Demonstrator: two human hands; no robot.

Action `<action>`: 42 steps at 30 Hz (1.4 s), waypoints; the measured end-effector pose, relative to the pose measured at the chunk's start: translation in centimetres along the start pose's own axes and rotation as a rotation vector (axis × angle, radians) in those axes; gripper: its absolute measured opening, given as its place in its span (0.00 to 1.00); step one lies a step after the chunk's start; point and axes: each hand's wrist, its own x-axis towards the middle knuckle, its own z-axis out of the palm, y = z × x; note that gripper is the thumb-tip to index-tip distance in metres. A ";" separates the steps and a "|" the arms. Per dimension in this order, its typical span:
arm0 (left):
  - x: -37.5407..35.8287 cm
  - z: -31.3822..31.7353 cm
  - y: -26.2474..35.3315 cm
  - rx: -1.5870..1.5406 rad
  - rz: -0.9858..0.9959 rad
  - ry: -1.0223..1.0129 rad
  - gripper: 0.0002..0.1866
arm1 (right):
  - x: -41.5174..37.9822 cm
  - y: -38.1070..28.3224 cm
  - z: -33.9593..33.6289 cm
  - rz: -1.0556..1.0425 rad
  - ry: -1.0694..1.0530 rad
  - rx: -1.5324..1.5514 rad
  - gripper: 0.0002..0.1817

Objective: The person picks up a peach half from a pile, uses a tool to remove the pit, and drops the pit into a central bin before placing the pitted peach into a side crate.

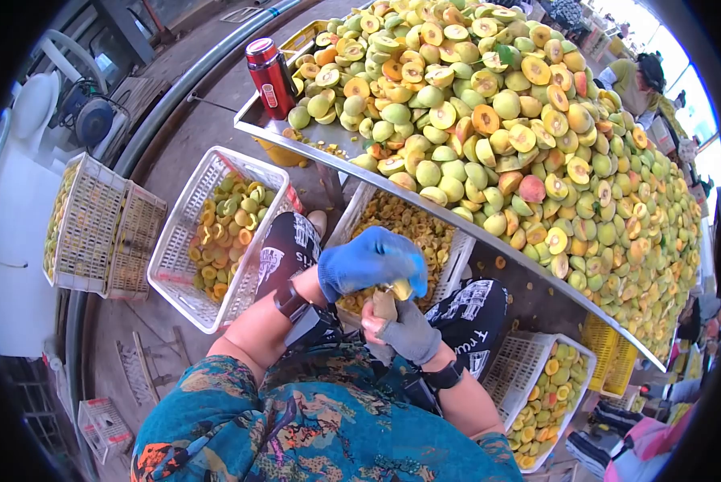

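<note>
My left hand (368, 261), in a blue glove, is curled over a small yellow piece of peach (402, 290), its fingertips smeared by motion. Just below, my right hand (411, 331), in a grey glove with bare skin at the thumb, is closed on something tan and stubby that I cannot make out. The two hands almost meet above a white crate (462, 261) of brownish-yellow fruit scraps (392, 217) between my knees. Beyond them, a metal-edged table (449, 217) bears a large heap of halved peaches (489, 120), green to yellow.
A red flask (269, 80) stands on the table's left corner. White crates with peach halves stand left (208, 313) and right (529, 353) of my legs. Stacked crates (95, 225) are farther left. A yellow crate (609, 353) sits under the table. Other people (637, 80) are at the right.
</note>
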 end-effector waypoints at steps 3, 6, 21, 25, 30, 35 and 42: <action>0.4 1.1 -1.6 -0.512 0.055 0.193 0.21 | 0.6 0.0 -0.3 -0.102 0.020 0.019 0.11; 0.7 0.7 -1.6 -0.500 -0.007 0.391 0.27 | 0.5 -0.3 -1.2 -0.035 -0.025 -0.012 0.20; -4.3 -1.0 -0.8 0.284 -0.169 0.610 0.21 | 2.7 0.3 -2.1 -0.492 0.641 -0.892 0.19; -3.8 -0.4 -0.1 0.069 -0.170 0.663 0.20 | 3.3 1.1 -1.9 -0.487 0.688 -0.963 0.18; -4.0 -0.5 0.3 0.169 -0.243 0.725 0.16 | 4.6 2.0 -1.2 -0.411 0.807 -1.114 0.17; -6.1 0.1 2.6 0.204 -0.059 0.772 0.13 | 5.7 5.0 -6.9 -0.014 0.703 -1.067 0.20; -12.4 -9.0 7.5 2.171 -0.393 1.077 0.24 | 6.4 5.2 -5.6 0.070 0.515 -0.883 0.27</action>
